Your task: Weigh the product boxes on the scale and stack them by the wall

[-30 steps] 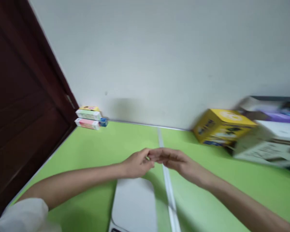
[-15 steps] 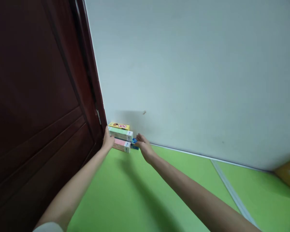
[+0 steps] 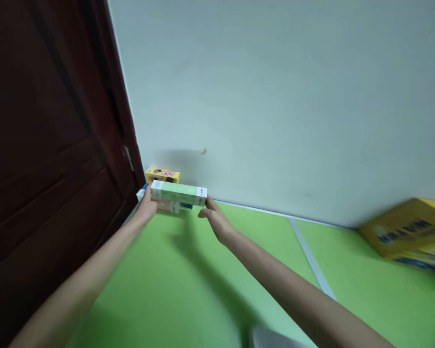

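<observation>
A long green-and-white box (image 3: 179,193) is held up between my two hands, above the other boxes in the corner. My left hand (image 3: 146,209) grips its left end. My right hand (image 3: 216,217) holds the right end, thumb and fingers at the end face. Below and behind it lies a pink-and-white box (image 3: 167,206), partly covered by the green box and my left hand. Behind, against the wall, stands a yellow box (image 3: 163,175) with red print. A bit of a dark blue box (image 3: 186,206) shows beside the pink one.
A dark red wooden door (image 3: 58,169) with its frame rises on the left. A pale wall (image 3: 261,111) meets the green floor (image 3: 188,290) behind the boxes. At right, a yellow carton (image 3: 406,229) marked "WATER" stands by the wall.
Both hands have taken hold of the green-and-white box and lifted it off the stack, towards me. The view has shifted right, bringing more of the yellow carton into sight.
</observation>
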The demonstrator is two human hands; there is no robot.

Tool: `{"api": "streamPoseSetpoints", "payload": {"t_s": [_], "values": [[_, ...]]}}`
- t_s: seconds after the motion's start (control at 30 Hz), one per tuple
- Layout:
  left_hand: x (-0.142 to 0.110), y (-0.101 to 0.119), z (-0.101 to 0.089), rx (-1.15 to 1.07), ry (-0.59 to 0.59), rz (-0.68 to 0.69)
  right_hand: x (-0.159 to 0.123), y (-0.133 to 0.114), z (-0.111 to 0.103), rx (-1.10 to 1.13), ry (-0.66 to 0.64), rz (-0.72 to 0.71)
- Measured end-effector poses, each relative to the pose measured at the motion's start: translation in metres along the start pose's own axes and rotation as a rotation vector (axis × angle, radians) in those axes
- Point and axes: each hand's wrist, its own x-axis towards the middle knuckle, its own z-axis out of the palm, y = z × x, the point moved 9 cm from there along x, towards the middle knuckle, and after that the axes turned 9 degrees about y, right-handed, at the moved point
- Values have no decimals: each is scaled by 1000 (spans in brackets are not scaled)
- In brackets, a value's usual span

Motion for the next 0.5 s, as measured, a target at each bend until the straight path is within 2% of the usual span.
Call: {"api": "streamPoseSetpoints", "payload": {"t_s": [0.07, 0.17, 0.27, 0.37, 0.43, 0.5], "values": [[-61, 1, 12, -12, -123, -55, -52, 0, -47, -35, 36, 64], [-172, -6, 30, 7, -403, -172, -145, 13, -117, -105, 124, 148], [-273, -21, 35, 25, -525, -280, -239, 33, -170, -172, 228, 144], [-345, -35, 41, 24, -586, -286, -319, 63, -198, -193, 325, 170], [-372, -43, 45, 8, -588, -252, -355, 83, -203, -161, 364, 202], [-385, -53, 47, 26, -564, -235, -374, 101, -201, -105, 371, 229]]}}
